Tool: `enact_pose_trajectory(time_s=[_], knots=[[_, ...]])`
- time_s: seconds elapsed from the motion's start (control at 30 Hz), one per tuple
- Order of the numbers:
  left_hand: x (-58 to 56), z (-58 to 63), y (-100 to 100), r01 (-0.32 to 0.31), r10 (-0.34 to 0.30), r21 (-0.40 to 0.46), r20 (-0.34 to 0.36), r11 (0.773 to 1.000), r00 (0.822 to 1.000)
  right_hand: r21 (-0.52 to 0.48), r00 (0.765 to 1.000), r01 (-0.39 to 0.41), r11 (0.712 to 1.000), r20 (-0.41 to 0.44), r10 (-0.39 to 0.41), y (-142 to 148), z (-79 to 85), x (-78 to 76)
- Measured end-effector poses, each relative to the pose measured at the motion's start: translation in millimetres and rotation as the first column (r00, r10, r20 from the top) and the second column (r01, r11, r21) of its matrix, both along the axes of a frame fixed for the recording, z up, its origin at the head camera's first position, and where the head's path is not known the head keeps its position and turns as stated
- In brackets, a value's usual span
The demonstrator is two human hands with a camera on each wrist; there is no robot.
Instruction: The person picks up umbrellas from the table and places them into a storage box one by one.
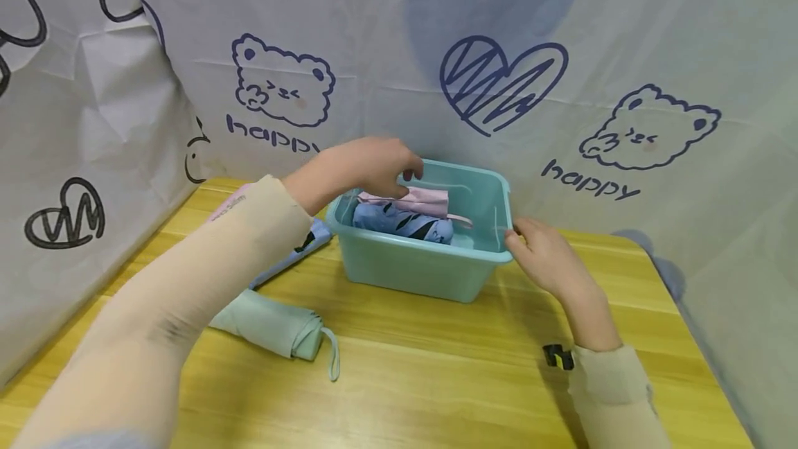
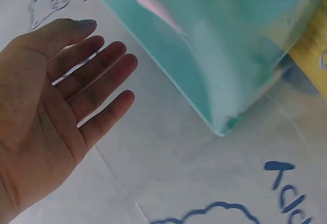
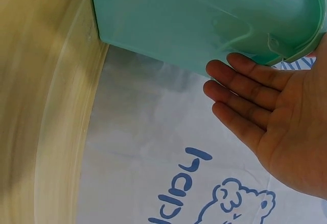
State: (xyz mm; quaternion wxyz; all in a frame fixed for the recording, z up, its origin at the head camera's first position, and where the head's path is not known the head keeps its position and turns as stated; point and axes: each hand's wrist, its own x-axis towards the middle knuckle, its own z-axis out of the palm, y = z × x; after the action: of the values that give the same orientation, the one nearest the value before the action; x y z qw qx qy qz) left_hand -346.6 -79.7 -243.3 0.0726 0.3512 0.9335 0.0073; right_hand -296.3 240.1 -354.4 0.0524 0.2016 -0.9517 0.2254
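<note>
left hand (image 1: 377, 166), empty, fingers loosely spread, hovers nearest the pink umbrella (image 1: 429, 201), which stretches rightward along the teal tub (image 1: 405, 267); right hand (image 1: 548, 255), fingers straight, touches its rim.

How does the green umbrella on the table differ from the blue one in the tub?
The green umbrella is plain; the blue umbrella has black markings. The green umbrella lies on the table; the blue umbrella lies inside the tub. Both look rolled up and lie on their sides.

We note diffuse light, mild sheen on the wood-grain tabletop (image 1: 399, 380), left-wrist blur over the teal bin (image 2: 240, 66)
</note>
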Motion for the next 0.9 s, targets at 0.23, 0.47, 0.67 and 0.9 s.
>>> enact_pose_trajectory(time_s=[0.23, 0.47, 0.67, 0.9], knots=[[25.4, -11.2, -40, -0.052, 0.053, 0.203, 0.003, 0.978, 0.999, -0.005, 1.0, -0.005, 1.0, -0.004, 0.005, -3, 1.2, 0.8], [49.9, -30.7, -66, -0.051, 0.067, 0.329, -0.039, 0.943, 0.997, -0.008, 1.0, -0.008, 1.0, -0.014, 0.008, 0, -1.8, 0.6], [72.3, -50.8, -77, -0.03, 0.07, 0.369, -0.095, 0.929, 0.993, 0.002, 1.0, -0.004, 1.0, -0.009, 0.004, 1, -2.4, 2.0], [97.1, -66.9, -91, -0.009, 0.078, 0.387, -0.162, 0.922, 0.984, -0.002, 1.0, -0.002, 1.0, -0.012, 0.002, -1, -1.1, 3.3]])
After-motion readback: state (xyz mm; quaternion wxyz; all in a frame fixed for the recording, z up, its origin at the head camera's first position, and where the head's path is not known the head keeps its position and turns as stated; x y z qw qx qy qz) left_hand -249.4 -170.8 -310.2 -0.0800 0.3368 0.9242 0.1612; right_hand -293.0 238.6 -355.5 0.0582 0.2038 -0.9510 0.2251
